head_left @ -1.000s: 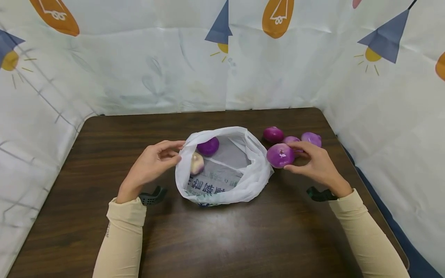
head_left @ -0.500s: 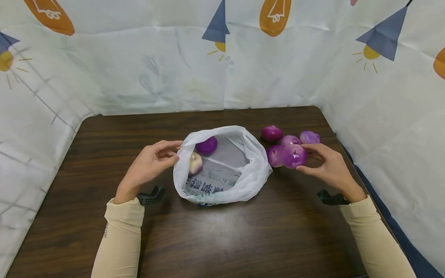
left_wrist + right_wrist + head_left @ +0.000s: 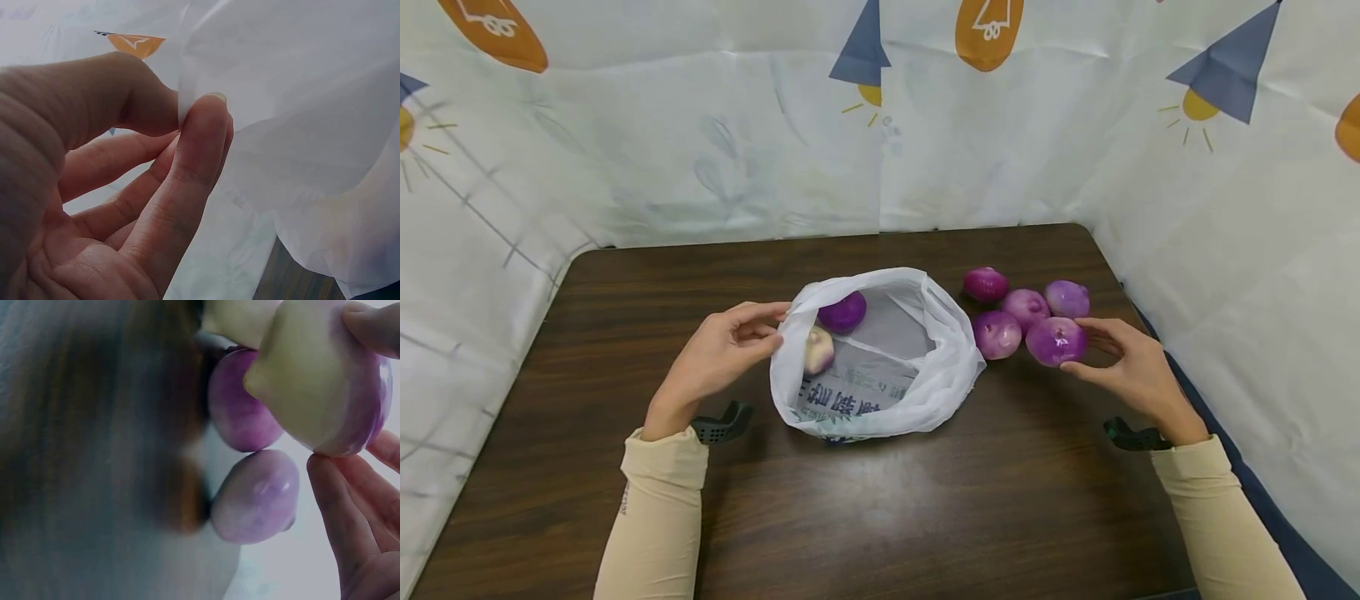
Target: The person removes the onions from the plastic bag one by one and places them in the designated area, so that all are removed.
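A white plastic bag (image 3: 880,392) lies open in the middle of the dark wooden table (image 3: 925,517). Inside it are a purple onion (image 3: 842,312) and a paler one (image 3: 817,350). My left hand (image 3: 775,329) pinches the bag's left rim (image 3: 300,125) between thumb and forefinger. My right hand (image 3: 1086,350) holds a purple onion (image 3: 1054,340) between thumb and fingertips, right of the bag and low over the table. In the right wrist view that onion (image 3: 325,381) shows its pale underside.
Several more purple onions lie in a cluster right of the bag: one (image 3: 997,334) beside the held one, others (image 3: 1026,305) (image 3: 986,284) (image 3: 1067,297) behind it. Printed cloth walls (image 3: 700,167) enclose the table on three sides. The table's right edge (image 3: 1150,333) is close to my right hand.
My right hand has moved to the right, away from the bag, carrying an onion; another onion now shows beside the bag. My left hand keeps its pinch on the rim.
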Demonstrator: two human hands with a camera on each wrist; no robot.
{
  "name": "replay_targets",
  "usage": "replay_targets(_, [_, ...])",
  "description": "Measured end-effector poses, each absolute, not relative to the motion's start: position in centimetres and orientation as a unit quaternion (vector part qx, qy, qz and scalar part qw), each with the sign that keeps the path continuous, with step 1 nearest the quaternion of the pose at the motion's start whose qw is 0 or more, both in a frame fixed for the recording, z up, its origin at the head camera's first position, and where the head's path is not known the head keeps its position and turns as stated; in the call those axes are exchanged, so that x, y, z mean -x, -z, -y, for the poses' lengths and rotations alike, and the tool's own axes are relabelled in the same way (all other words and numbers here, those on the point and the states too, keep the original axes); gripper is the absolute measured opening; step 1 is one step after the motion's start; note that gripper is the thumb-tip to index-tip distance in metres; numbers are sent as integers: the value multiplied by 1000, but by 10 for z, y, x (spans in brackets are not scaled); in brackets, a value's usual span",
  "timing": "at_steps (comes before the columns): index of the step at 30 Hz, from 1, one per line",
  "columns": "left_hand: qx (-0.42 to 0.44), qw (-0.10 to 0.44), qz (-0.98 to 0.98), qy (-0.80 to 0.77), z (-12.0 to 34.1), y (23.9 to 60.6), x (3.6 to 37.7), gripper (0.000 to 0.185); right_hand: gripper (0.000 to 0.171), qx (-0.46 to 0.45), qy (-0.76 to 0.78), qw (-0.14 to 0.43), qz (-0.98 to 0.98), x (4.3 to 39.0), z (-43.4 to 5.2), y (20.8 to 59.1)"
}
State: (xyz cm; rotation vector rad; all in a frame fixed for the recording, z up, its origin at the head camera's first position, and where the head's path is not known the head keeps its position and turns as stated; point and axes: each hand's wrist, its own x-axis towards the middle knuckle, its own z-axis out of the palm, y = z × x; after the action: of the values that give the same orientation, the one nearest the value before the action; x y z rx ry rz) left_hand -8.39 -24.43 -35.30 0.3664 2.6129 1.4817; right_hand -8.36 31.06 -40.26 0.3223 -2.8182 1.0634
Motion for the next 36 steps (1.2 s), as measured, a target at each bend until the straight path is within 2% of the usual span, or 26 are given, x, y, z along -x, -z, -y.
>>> replay_targets(18, [-118,56,-861,-492,246,358,84,44,63,-130,-329,35,935,89,-316,430])
replay_targets(26, [-120,54,-861,-492,246,356,85,43,63,-119,-339,24,933,90,-315,429])
replay_targets(36, [-125,50,-862,-489,247,356,88,44,59,-115,-365,49,922,89,-316,417])
